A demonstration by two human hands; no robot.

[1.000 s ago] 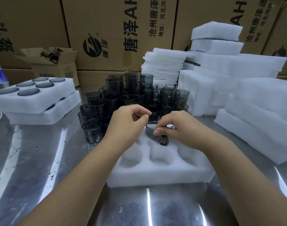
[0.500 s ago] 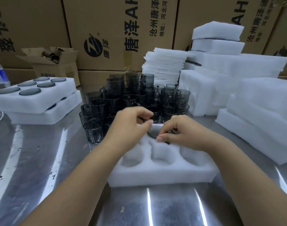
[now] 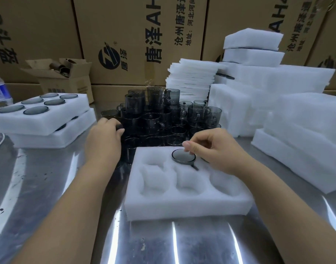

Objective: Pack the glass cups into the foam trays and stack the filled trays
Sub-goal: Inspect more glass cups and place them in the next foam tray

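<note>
Where the table [image 3: 39, 187] runs off to the left, two filled trays [image 3: 39, 122] sit stacked. The left arm stretches forward past them, wrist straight, back of the hand up. The left hand [image 3: 104, 140] has reached the near left edge of the crowd of cups [image 3: 163, 119], and its fingers and thumb curl down onto an outer cup [image 3: 119, 127], most of the grip hidden beneath the hand. In front of the crowd lies the open tray [image 3: 186, 204], and the seated cup [image 3: 183, 156] is in its back middle pocket, handle pointing to the near right. The right arm comes in from the lower right, wrist bent. The right hand [image 3: 216, 149] hovers over that cup, fingers curled, thumb closed against the forefinger at the far rim. I cannot tell whether they pinch the glass or only touch it. Foam blocks [image 3: 296, 130] pile up beyond.
</note>
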